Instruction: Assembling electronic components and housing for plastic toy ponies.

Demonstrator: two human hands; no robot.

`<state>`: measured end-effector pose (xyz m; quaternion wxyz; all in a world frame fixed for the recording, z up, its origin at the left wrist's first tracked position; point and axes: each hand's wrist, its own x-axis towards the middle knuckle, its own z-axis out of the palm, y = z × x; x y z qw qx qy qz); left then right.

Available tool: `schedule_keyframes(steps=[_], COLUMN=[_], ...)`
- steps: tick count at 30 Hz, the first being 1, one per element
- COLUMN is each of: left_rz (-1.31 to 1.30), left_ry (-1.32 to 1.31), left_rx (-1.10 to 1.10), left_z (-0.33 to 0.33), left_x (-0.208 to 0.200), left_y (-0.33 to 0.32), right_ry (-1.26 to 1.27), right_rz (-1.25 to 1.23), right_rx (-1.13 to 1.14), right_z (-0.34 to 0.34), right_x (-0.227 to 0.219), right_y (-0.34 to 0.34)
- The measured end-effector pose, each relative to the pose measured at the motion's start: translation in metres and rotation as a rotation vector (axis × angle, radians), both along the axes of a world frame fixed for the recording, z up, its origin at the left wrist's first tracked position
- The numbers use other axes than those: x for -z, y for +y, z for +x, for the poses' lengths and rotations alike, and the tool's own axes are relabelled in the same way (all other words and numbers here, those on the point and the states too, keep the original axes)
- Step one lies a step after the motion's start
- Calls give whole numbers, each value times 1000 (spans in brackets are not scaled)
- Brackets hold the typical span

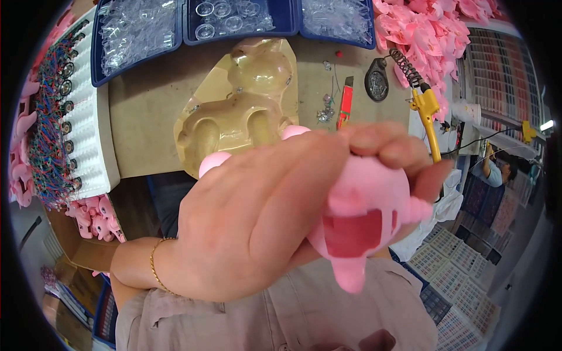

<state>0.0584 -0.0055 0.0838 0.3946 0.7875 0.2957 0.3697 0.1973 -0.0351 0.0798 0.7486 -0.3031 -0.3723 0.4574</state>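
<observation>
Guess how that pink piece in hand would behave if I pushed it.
The pink piece is probably light: its opening suggests a hollow shell. That opening's clean edges hint at stiff plastic. Its rounded body might roll until the stub catches.

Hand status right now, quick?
Left hand: closed, holding a pink toy.
Right hand: can't tell; mostly hidden around the toy's far side.
</observation>
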Motion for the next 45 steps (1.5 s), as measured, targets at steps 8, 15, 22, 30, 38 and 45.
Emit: schedule_keyframes(steps=[8, 15, 22, 30, 38, 45], left_rz=[-56, -19, 245, -10, 135, 77], left_ry=[83, 56, -19, 14, 468, 347], left_rx=[0, -113, -317, -104, 92, -69], left_z=[-1, 6, 14, 2, -26, -26], left_x=[-11, -9, 12, -10, -7, 14], left_y=[-5, -17, -21, -7, 31, 14], right_ry=[-380, -232, -126, -170, -426, -558], right_rz=[-151, -32, -41, -10, -34, 27], right_rx=[6, 21, -46, -38, 165, 118], right_z=[17, 11, 11, 13, 20, 18], right_x=[5, 9, 11, 11, -7, -13], right_y=[-6, -8, -5, 5, 29, 28])
